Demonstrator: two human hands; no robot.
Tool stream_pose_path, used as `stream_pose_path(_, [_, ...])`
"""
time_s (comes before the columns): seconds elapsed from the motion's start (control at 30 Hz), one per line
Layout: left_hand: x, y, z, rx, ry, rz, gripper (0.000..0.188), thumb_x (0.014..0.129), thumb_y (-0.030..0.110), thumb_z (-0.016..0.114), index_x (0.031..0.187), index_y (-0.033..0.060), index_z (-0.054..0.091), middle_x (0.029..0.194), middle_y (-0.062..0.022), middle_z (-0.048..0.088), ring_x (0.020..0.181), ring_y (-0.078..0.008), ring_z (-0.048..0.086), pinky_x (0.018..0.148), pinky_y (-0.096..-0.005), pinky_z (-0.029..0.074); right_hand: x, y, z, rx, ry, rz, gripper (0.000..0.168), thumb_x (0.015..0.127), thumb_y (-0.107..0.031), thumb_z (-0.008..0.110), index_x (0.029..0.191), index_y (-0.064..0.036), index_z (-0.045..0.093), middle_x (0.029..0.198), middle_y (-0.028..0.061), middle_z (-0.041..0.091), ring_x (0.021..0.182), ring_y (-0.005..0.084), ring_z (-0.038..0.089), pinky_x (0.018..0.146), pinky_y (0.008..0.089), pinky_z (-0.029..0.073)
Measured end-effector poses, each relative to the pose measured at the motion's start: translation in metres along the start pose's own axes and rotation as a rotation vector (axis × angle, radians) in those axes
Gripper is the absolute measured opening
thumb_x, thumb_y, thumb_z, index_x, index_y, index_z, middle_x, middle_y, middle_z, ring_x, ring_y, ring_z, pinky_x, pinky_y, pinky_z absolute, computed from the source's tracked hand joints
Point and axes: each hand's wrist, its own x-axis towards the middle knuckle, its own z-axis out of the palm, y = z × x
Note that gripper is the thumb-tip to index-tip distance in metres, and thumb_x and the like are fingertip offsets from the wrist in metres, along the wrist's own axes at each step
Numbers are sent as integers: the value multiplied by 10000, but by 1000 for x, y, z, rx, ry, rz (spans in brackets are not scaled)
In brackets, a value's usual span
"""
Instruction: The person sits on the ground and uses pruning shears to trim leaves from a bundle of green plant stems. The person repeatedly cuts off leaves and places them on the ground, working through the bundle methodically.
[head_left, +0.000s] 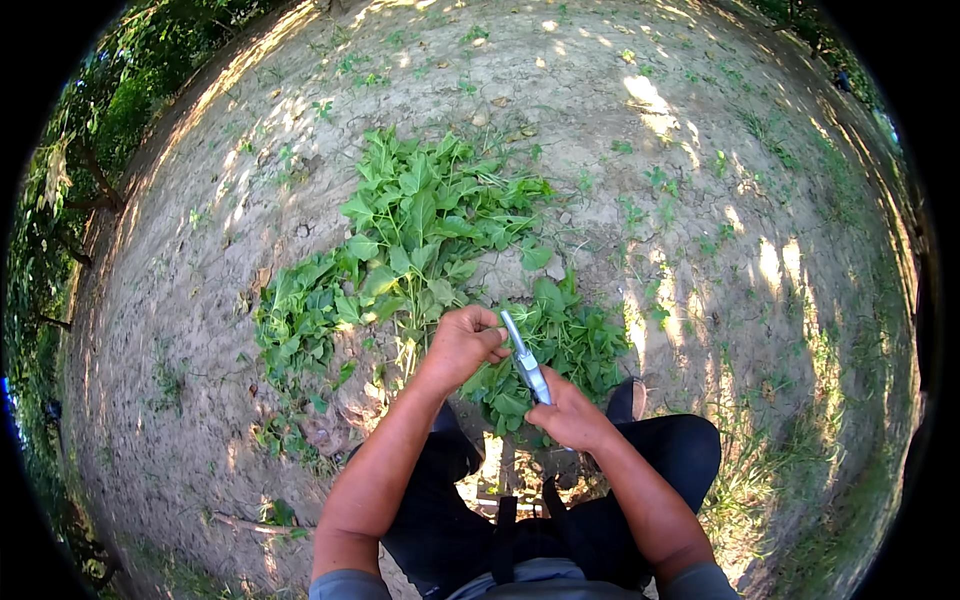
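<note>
My right hand (566, 412) is closed round the handle of a grey metal hand tool (527, 364), whose long narrow end points up and left; its exact kind cannot be told. Beside that end, my left hand (466, 346) has its thumb and fingertips pinched together. Whether something thin is between them cannot be told. Below and beyond my hands, a pile of leafy green cuttings (424, 202) lies on the soil. A second leafy heap (300, 307) is to its left, and a third heap (585, 337) lies beyond my right hand, near my shoe.
Dry, cracked soil (225, 300) with small weeds surrounds the heaps. My bent knees (679, 450) flank my arms. A thin stick (259, 526) lies at lower left, grass (750, 480) grows at lower right, and leafy trees (127, 105) line the left edge.
</note>
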Motion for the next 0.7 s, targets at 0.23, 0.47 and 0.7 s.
stream_pose_path(0.23, [2, -3, 1, -47, 29, 17, 107, 893, 19, 709, 952, -7, 624, 852, -76, 679, 697, -156, 671, 624, -279, 530, 0, 0, -2, -53, 15, 8, 627, 788, -102, 618, 1377, 49, 466, 876, 74, 559, 789, 189, 544, 736, 326, 476])
stream_pose_path(0.47, [5, -9, 4, -54, -25, -54, 164, 861, 60, 738, 978, 35, 626, 816, -16, 621, 666, -94, 539, 562, -254, 406, -3, 6, -3, -221, 103, 30, 533, 794, -137, 622, 1279, 47, 498, 840, 139, 569, 770, 270, 588, 724, 392, 482])
stream_pose_path(0.7, [3, -10, 7, 6, -40, -121, 263, 825, 79, 763, 1007, -10, 595, 830, -41, 597, 677, -122, 551, 547, -285, 448, -4, 10, -4, -311, 97, 92, 465, 798, -137, 621, 1205, 56, 505, 828, 174, 588, 762, 316, 608, 716, 426, 486])
